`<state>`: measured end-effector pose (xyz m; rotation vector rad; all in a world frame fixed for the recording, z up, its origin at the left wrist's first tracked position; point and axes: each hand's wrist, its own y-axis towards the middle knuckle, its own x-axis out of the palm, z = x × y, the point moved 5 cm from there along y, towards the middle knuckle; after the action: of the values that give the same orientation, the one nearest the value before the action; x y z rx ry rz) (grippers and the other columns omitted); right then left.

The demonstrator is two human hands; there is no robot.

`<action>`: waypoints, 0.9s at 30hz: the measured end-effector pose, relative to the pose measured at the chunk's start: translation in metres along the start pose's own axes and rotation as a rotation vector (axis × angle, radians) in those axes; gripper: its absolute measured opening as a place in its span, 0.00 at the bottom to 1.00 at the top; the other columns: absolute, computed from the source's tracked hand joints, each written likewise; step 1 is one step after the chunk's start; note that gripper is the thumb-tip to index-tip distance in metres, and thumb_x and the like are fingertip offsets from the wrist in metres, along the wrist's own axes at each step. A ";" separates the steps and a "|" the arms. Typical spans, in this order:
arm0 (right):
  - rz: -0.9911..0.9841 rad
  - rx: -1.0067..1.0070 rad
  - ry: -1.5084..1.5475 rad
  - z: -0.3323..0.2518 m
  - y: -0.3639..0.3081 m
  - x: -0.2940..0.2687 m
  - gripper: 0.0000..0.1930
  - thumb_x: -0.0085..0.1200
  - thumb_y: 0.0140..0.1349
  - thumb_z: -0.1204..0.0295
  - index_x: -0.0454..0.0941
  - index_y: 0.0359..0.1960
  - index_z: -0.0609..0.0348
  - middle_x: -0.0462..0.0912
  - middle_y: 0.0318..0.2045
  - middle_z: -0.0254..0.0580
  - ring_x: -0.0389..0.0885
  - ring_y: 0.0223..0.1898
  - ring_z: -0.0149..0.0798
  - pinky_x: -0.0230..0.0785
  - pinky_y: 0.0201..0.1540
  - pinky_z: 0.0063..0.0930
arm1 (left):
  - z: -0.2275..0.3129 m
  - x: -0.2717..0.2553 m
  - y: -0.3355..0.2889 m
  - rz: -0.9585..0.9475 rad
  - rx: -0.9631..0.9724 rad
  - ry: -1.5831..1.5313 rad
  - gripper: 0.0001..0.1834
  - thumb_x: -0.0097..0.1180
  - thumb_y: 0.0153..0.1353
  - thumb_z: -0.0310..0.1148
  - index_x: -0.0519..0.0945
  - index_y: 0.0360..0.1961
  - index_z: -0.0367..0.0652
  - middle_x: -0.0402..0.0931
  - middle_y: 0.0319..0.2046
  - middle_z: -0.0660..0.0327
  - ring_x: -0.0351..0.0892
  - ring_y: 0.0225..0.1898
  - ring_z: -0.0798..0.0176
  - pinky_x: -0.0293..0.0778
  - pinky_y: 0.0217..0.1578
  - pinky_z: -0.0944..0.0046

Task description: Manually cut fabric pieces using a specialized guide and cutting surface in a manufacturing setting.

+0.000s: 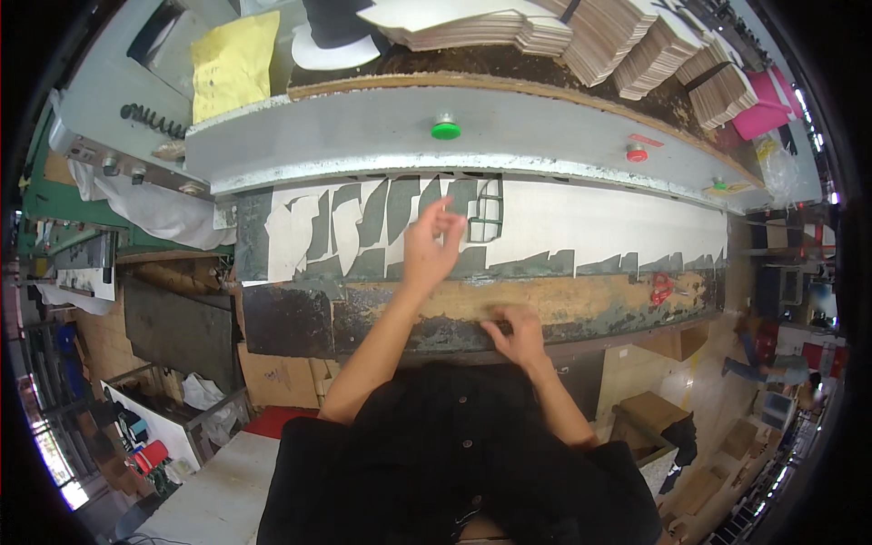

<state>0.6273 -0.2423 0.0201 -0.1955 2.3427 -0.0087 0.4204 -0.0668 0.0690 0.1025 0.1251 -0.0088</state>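
My left hand (434,243) is raised over the white sheet (599,222), fingers loosely bent and apart, with nothing visible in them. Just right of its fingertips a dark metal cutting die (488,221), a narrow frame with crossbars, lies on the sheet. To the left, strips of white offcut (346,232) stand between shaped cut-outs through which the dark green cutting board (320,265) shows. My right hand (518,332) hovers by the worn wooden front edge (427,304), thumb apart from the half-curled fingers; nothing shows in it.
A grey machine beam (363,136) with a green button (445,130) and a red button (637,154) crosses behind the sheet. Stacked cut pieces (609,45) and a yellow bag (234,65) sit above. Red-handled scissors (664,288) lie at right. A cardboard box (649,422) stands lower right.
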 end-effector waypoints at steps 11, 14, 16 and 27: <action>0.052 -0.143 -0.097 -0.039 -0.037 -0.016 0.24 0.76 0.60 0.55 0.87 0.49 0.60 0.83 0.43 0.50 0.80 0.52 0.59 0.72 0.61 0.50 | 0.058 -0.023 -0.006 0.288 0.183 0.125 0.19 0.77 0.67 0.39 0.78 0.31 0.40 0.79 0.20 0.64 0.71 0.23 0.73 0.71 0.27 0.65; 0.030 -0.153 -0.076 -0.040 -0.037 -0.029 0.24 0.76 0.60 0.56 0.87 0.49 0.60 0.84 0.44 0.50 0.81 0.53 0.59 0.73 0.61 0.50 | 0.025 -0.036 -0.084 0.033 0.077 0.218 0.17 0.74 0.69 0.42 0.82 0.35 0.39 0.82 0.23 0.60 0.79 0.25 0.65 0.76 0.29 0.60; 0.051 -0.199 -0.045 -0.043 -0.034 -0.035 0.23 0.76 0.60 0.57 0.87 0.49 0.60 0.86 0.45 0.51 0.82 0.53 0.59 0.74 0.61 0.50 | -0.003 -0.052 -0.131 -0.175 0.020 0.368 0.16 0.74 0.67 0.41 0.84 0.41 0.39 0.85 0.30 0.55 0.85 0.32 0.54 0.80 0.36 0.52; 0.137 -0.017 -0.258 -0.031 -0.014 -0.036 0.24 0.83 0.49 0.64 0.84 0.44 0.58 0.84 0.43 0.50 0.81 0.52 0.59 0.73 0.58 0.52 | 0.007 -0.060 -0.173 -0.250 0.222 0.746 0.25 0.78 0.56 0.35 0.82 0.53 0.42 0.79 0.48 0.50 0.78 0.55 0.38 0.73 0.58 0.43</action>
<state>0.6326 -0.2529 0.0684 -0.0413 2.0948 0.0980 0.3591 -0.2398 0.0655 0.3086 0.8832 -0.2357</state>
